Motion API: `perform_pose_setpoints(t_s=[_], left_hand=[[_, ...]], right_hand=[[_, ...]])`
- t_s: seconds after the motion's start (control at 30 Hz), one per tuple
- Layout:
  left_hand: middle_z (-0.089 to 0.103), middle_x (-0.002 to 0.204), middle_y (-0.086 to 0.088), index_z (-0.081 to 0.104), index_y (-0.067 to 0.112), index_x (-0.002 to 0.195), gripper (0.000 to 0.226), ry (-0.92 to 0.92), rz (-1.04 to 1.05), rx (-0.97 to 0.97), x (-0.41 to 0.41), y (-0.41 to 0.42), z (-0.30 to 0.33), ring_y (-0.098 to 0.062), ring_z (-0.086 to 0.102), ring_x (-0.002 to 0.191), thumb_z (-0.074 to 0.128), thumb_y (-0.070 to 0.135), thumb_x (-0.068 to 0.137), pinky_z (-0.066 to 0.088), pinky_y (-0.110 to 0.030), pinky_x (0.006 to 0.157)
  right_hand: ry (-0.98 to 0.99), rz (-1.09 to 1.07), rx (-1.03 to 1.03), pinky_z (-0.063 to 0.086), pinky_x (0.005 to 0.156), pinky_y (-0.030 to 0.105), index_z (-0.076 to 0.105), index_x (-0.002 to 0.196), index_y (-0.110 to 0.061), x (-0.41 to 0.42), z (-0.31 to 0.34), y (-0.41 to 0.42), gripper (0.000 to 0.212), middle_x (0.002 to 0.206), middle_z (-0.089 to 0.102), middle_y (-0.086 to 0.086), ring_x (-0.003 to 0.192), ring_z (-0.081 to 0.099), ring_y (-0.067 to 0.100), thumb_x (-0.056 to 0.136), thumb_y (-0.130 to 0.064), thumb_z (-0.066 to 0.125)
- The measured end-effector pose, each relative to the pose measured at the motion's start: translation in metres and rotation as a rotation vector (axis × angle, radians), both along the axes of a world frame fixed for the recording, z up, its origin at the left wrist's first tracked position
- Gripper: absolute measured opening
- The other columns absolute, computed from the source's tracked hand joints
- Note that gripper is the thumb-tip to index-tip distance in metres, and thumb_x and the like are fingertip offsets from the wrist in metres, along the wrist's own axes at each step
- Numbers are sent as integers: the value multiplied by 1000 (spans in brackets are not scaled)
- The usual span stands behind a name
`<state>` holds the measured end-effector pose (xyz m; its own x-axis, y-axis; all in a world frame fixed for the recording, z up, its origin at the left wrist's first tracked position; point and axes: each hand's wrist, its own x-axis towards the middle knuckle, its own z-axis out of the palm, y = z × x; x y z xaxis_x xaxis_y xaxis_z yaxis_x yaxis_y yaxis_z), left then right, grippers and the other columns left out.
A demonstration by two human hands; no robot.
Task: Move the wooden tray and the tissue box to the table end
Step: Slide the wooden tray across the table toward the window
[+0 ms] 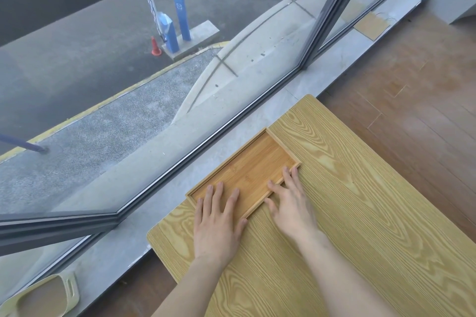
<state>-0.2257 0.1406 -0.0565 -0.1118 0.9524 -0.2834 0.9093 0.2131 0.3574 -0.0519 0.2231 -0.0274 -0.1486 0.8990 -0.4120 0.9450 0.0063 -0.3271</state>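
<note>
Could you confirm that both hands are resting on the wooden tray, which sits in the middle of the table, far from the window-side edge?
Not quite: the head view shows the wooden tray at the table's window-side edge, not the middle. Both the left hand and right hand do rest on it.

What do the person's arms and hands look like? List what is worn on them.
Nothing is worn. The left hand and the right hand are bare: no gloves, rings, watch or bracelet show. Both forearms are uncovered as far as the bottom edge of the picture, with no sleeve or cuff in view. The fingernails look short and unpainted. No markings or straps can be seen on either arm.
</note>
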Motion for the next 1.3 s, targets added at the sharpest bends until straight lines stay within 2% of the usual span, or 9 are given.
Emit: perform_pose_setpoints(t_s=[0.1, 0.57, 0.73, 0.87, 1.0, 1.13, 1.3], left_hand=[[18, 168, -3, 30, 37, 155, 68, 8, 1, 10, 0, 0, 0, -26, 5, 156, 47, 60, 94, 10, -48, 125], [22, 167, -4, 33, 36, 153, 68, 30, 2, -5, 10, -5, 0, -28, 10, 155, 52, 59, 92, 17, -49, 124], [25, 166, -4, 34, 37, 153, 69, 42, -7, -1, 8, -5, -2, -27, 13, 155, 54, 60, 90, 20, -49, 123], [23, 167, -4, 33, 37, 153, 70, 39, -7, 0, 8, -5, -2, -27, 11, 155, 53, 61, 91, 19, -49, 123], [14, 169, -4, 25, 37, 156, 71, 26, -16, -6, 8, -4, 3, -26, 2, 156, 46, 62, 93, 12, -48, 125], [6, 170, -5, 17, 38, 158, 76, 6, -26, 6, 7, 1, 10, -26, -8, 156, 38, 69, 91, 1, -47, 126], [-3, 170, -7, 9, 40, 159, 87, 59, -124, 50, 6, 12, 18, -26, -19, 154, 27, 83, 86, -7, -52, 124]], right_hand=[[12, 4, -2, 38, 121, 44, 53, 148, -26, 2, -1, -1, 51, 174, 7, 5, 160, -8, 21, 99, -38, 62], [28, -29, 39, 41, 117, 43, 57, 144, -23, 6, -6, -9, 50, 174, 12, 7, 161, -3, 21, 97, -36, 66], [13, -7, 53, 42, 117, 44, 54, 146, -25, 9, -8, -11, 52, 174, 10, 5, 161, -4, 20, 97, -39, 65], [-6, 13, 70, 43, 117, 50, 46, 152, -27, 9, -10, -18, 60, 174, 2, 2, 161, -4, 23, 97, -41, 64], [-23, 24, 42, 29, 123, 51, 28, 160, -32, 13, -9, -28, 76, 174, -12, 1, 160, -9, 25, 95, -58, 58], [-98, -15, 54, 9, 129, 56, 9, 163, -37, 26, -8, -41, 94, 173, -12, 8, 159, -12, 30, 87, -84, 36], [-218, -81, 10, -11, 126, 60, -13, 160, -39, 47, 3, -54, 95, 169, -23, 10, 156, -23, 31, 86, -90, 16]])
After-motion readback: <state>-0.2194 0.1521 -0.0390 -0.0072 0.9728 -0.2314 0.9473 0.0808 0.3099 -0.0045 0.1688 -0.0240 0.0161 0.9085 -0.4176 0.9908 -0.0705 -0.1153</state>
